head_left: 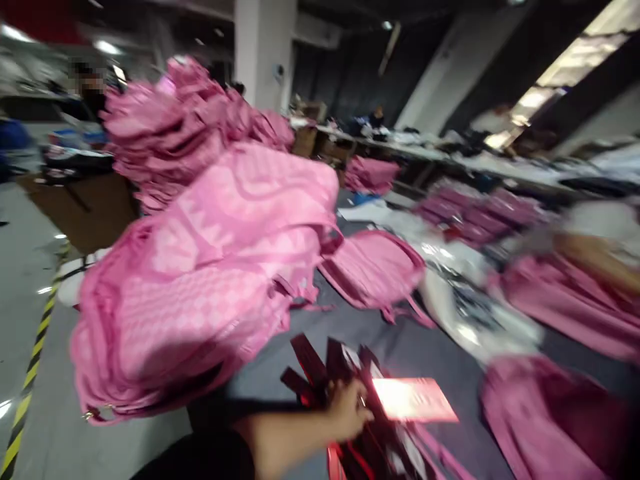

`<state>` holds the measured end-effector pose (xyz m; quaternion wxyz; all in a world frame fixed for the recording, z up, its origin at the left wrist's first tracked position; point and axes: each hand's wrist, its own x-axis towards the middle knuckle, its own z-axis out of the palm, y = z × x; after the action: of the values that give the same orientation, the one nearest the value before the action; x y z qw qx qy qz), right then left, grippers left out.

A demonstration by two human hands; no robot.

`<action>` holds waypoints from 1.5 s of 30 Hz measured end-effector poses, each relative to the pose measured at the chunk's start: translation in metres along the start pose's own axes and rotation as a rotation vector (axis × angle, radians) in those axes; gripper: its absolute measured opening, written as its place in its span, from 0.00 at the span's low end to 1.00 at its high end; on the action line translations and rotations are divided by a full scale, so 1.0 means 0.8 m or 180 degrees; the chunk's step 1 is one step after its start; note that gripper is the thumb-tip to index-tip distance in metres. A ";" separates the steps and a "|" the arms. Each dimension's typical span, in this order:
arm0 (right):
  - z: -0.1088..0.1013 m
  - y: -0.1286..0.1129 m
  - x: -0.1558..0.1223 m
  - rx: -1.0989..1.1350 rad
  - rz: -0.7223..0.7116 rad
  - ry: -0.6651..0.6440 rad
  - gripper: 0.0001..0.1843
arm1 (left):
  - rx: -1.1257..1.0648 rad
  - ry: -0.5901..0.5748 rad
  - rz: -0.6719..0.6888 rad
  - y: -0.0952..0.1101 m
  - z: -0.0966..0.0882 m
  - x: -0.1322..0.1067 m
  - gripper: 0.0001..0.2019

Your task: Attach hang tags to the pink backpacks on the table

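Note:
My left hand (347, 410) reaches in from the lower left in a black sleeve, its fingers curled onto a bunch of dark hang tags (367, 443) with red edges. Motion blur hides how many tags it grips. Beside the fingers, a shiny light-red card (415, 400) sticks out to the right. A pink strap (435, 453) runs below that card. Left of the tags lies a pile of pink patterned backpacks (200, 280), one on top of another. My right hand is out of view.
A smaller pink bag (375, 270) lies on the grey table (350, 323). Clear plastic (465, 300) and more pink bags (540, 407) are on the right, near another person's arm (600, 260). A tall pink stack (185, 127) stands behind; yellow-black floor tape (37, 353) runs left.

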<state>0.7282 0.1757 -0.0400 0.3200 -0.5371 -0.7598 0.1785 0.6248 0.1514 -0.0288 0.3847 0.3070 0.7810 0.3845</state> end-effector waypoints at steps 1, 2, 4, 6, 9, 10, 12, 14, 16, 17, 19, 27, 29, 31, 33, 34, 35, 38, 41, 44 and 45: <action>-0.034 0.011 -0.025 -0.0047 0.0165 -0.0043 0.17 | 0.0175 0.0120 0.0211 0.011 -0.015 -0.021 0.29; -0.067 0.016 -0.055 -0.0071 0.0379 -0.0095 0.16 | 0.0327 0.0262 0.0528 0.019 -0.028 -0.041 0.30; -0.118 0.003 -0.113 0.0307 0.0879 -0.0231 0.18 | 0.0295 0.0430 0.1084 0.021 -0.040 -0.076 0.23; -0.134 -0.025 -0.155 0.0915 0.1340 -0.0294 0.19 | -0.0046 -0.0053 0.1470 0.005 -0.037 -0.108 0.17; -0.123 -0.054 -0.194 0.1287 0.1671 -0.0131 0.17 | -0.0380 -0.1473 0.1527 -0.032 -0.027 -0.159 0.08; -0.121 -0.058 -0.206 0.1313 0.1746 -0.0072 0.16 | -0.0368 -0.1730 0.1509 -0.042 -0.024 -0.175 0.08; -0.126 -0.057 -0.231 0.1260 0.1872 -0.0085 0.16 | -0.0213 -0.1951 0.1488 -0.056 -0.019 -0.199 0.09; -0.143 -0.045 -0.256 0.0943 0.1934 -0.0173 0.17 | -0.0045 -0.2060 0.1425 -0.060 -0.013 -0.208 0.10; -0.163 -0.026 -0.275 0.0278 0.2034 -0.0254 0.20 | 0.0149 -0.2112 0.1332 -0.059 -0.007 -0.208 0.11; -0.173 -0.016 -0.283 -0.0106 0.2136 -0.0347 0.22 | 0.0306 -0.2148 0.1294 -0.057 -0.003 -0.207 0.11; -0.191 0.000 -0.294 -0.0773 0.2344 -0.0704 0.28 | 0.0709 -0.2320 0.1281 -0.055 0.003 -0.205 0.11; -0.249 -0.016 -0.301 -0.2486 0.1975 -0.0714 0.31 | 0.1245 -0.2746 0.1085 -0.061 0.047 -0.204 0.12; -0.246 -0.017 -0.288 -0.2569 0.1403 -0.0631 0.27 | 0.1182 -0.2696 0.0969 -0.060 0.059 -0.201 0.13; -0.230 -0.010 -0.271 -0.2586 0.0852 -0.0742 0.25 | 0.1102 -0.2630 0.0920 -0.058 0.067 -0.198 0.13; -0.213 0.002 -0.253 -0.2739 0.0702 -0.0799 0.25 | 0.1047 -0.2585 0.0930 -0.058 0.069 -0.196 0.13; -0.206 0.009 -0.245 -0.2845 0.0739 -0.0785 0.24 | 0.1035 -0.2574 0.0944 -0.059 0.068 -0.195 0.13; -0.203 0.015 -0.239 -0.2930 0.0779 -0.0794 0.23 | 0.1029 -0.2575 0.0958 -0.061 0.067 -0.194 0.12; -0.213 0.030 -0.233 -0.2944 0.0797 -0.0917 0.19 | 0.1019 -0.2598 0.0977 -0.071 0.062 -0.192 0.12; -0.239 0.035 -0.237 -0.2635 0.0811 -0.0651 0.18 | 0.0962 -0.2680 0.1012 -0.081 0.062 -0.190 0.12; -0.259 0.035 -0.239 -0.2145 0.0837 -0.0428 0.18 | 0.0921 -0.2767 0.1094 -0.082 0.066 -0.185 0.13; -0.264 0.035 -0.239 -0.1995 0.0848 -0.0417 0.18 | 0.0927 -0.2790 0.1129 -0.081 0.068 -0.182 0.13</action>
<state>0.9325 -0.0071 0.0407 0.0640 -0.6911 -0.7198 0.0108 0.7332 0.0251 -0.0517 0.5587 0.6186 0.5271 0.1656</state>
